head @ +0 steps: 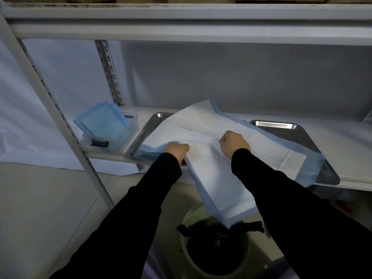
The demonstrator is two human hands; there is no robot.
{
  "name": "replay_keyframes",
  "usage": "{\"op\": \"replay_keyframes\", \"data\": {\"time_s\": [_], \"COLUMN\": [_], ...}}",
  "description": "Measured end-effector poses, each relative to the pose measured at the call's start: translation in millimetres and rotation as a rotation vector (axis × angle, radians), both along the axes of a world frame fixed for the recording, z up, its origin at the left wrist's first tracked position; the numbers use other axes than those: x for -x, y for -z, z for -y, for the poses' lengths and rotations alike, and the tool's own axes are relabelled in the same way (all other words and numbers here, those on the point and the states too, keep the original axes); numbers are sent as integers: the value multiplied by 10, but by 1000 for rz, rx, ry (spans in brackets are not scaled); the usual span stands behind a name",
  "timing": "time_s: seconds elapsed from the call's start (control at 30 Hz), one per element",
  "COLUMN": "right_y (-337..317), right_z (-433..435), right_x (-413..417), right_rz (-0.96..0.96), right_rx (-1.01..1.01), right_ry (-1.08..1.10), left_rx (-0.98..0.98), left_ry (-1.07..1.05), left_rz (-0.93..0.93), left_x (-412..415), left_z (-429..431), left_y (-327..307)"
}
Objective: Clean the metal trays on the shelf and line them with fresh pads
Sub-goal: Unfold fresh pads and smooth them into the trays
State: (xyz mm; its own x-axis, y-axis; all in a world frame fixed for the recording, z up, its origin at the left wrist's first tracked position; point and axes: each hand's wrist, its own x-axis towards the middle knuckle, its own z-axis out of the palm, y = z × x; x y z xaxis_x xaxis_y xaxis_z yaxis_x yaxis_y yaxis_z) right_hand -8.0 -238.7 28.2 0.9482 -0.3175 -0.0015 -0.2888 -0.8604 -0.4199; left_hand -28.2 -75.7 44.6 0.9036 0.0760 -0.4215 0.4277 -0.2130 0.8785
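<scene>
At the left end of the shelf [352, 133] stands a clear plastic box [112, 140], and in it folded blue pads [104, 120] stand on edge and lean toward the back. Beside it lies the left tray [141, 134], and further right the right tray [298, 133]. A large pad [201, 125], white side up with a blue border, lies over both trays and covers most of the left one. Its long axis runs from the back of the shelf to the front edge. One corner points to the back, and the near end hangs over the front edge, down to a green bin [188, 218] lined with a black bag [213, 250]. The left hand [177, 151] grips the pad's left border at the front edge of the shelf. The right hand [234, 143] is clenched on the pad's white middle.
</scene>
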Motion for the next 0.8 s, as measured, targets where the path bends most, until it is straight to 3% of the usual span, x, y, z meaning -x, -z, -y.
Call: {"op": "replay_keyframes", "data": {"time_s": [0.17, 0.33, 0.47, 0.63, 0.8], "right_y": [-60, -76, -65, 26, 65], "right_z": [-24, -28, 14, 142, 170], "right_x": [-15, 17, 41, -101, -133], "right_rz": [45, -25, -88, 44, -124], "right_rx": [-219, -585, -687, -518, -170], "right_ry": [-88, -199, -230, -102, -300], "left_rx": [199, 98, 79, 102, 236], "left_ry": [-35, 5, 15, -4, -17], "left_rz": [55, 115, 222, 291, 344], "left_x": [-74, -163, -207, -288, -431], "left_z": [85, 171, 164, 93, 17], "left_y": [-152, -149, -222, -349, -419]}}
